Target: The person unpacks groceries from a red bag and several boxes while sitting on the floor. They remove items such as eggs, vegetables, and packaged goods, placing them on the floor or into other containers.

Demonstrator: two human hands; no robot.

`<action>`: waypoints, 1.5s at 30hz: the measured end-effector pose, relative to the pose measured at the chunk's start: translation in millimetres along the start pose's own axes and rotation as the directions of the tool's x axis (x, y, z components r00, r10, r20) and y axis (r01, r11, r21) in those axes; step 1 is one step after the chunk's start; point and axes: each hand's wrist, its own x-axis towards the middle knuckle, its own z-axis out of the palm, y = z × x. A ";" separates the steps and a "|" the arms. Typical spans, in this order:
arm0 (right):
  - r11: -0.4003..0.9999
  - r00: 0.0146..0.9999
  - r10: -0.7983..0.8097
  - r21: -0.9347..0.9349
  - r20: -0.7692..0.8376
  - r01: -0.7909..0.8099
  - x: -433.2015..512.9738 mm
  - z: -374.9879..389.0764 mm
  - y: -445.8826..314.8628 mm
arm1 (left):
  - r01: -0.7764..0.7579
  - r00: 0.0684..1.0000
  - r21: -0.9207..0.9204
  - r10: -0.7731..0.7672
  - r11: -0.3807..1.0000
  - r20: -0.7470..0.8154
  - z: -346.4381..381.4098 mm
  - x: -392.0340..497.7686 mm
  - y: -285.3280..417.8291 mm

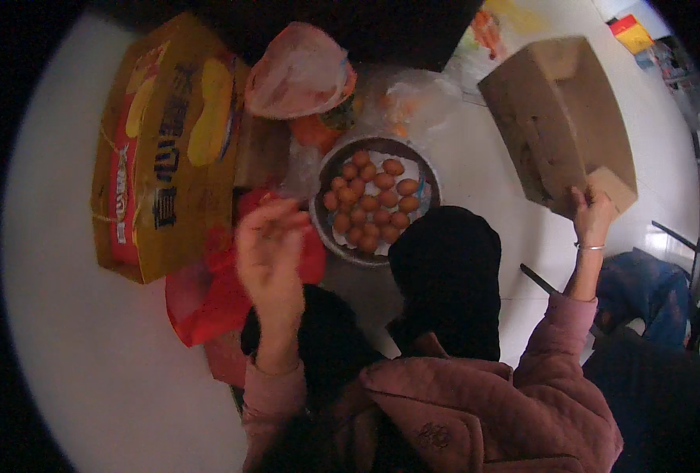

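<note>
My right hand (594, 214) grips the near end of an open brown cardboard box (562, 118), out to the right over the pale floor. The inside of the box faces partly toward me. My left hand (271, 248) is raised and slightly blurred above a red plastic bag (214, 295), with nothing seen in it and its fingers apart. In front of my knees stands a round metal basin (375, 262). Many brown eggs (370, 203) lie in it on white paper or cloth lining.
A large yellow printed carton (166, 154) with cord stands at the left. A pink bag-lined bin (302, 74) stands beyond the basin, beside clear plastic bags (415, 97). A dark piece of furniture (397, 32) borders the far side. Blue fabric (645, 290) hangs at the right.
</note>
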 end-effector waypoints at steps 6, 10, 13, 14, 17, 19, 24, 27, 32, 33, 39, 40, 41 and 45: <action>0.899 0.895 -0.431 -0.135 -0.115 0.416 -21.5 -38.6 -12.8 | -0.023 0.915 0.140 -0.036 0.990 0.402 57.3 34.2 -18.0; 0.830 0.828 -0.551 -0.168 -0.106 0.531 -28.8 -52.7 -19.9 | 0.241 0.895 0.106 -0.263 0.965 0.361 103.5 50.6 -36.9; 0.827 0.817 -0.562 -0.086 -0.127 0.555 -26.6 -53.5 -21.4 | 0.265 0.830 0.185 -0.321 0.946 0.456 137.4 60.3 -49.4; 0.828 0.818 -0.560 -0.051 -0.130 0.559 -24.8 -52.6 -20.1 | 0.276 0.798 0.229 -0.355 0.933 0.487 146.0 61.4 -52.1; 0.848 0.849 -0.529 0.049 -0.001 0.528 -18.2 -53.2 -11.3 | 0.518 0.703 0.244 -0.571 0.820 0.425 161.4 63.7 -57.5; 0.866 0.867 -0.482 0.223 0.126 0.448 -12.0 -58.1 -3.1 | 0.374 0.721 0.432 -0.550 0.821 0.421 168.3 64.2 -60.5; 0.840 0.849 -0.365 0.528 0.381 0.124 21.1 -49.0 5.0 | 0.075 0.826 0.613 -0.393 0.787 0.403 192.7 48.5 -74.5; 0.963 0.758 -0.201 -0.018 0.621 0.270 68.6 22.9 -4.9 | 0.029 0.824 0.648 -0.386 0.761 0.416 210.6 39.2 -81.7; 0.960 0.558 -0.274 0.190 0.783 0.205 86.3 130.8 -11.6 | 0.027 0.827 0.688 -0.403 0.725 0.392 215.5 32.8 -78.2; 0.920 0.576 -0.390 0.324 0.718 0.219 76.6 140.9 -19.2 | 0.041 0.857 0.648 -0.360 0.760 0.368 211.7 33.1 -76.6; 0.810 0.442 -0.587 0.500 0.679 0.308 44.3 163.0 -71.2 | -0.004 0.862 0.617 -0.309 0.787 0.401 200.8 27.2 -71.8; 0.805 0.451 -0.590 0.526 0.669 0.273 44.8 164.6 -73.5 | 0.026 0.866 0.597 -0.316 0.801 0.387 201.4 26.1 -71.5; 0.765 0.474 -0.628 0.599 0.617 0.235 44.9 165.9 -74.4 | 0.063 0.851 0.595 -0.354 0.801 0.387 201.7 24.0 -70.5; 0.803 0.485 -0.593 0.428 0.643 0.415 52.1 157.6 -69.7 | -0.009 0.884 0.549 -0.250 0.836 0.396 198.1 15.0 -66.2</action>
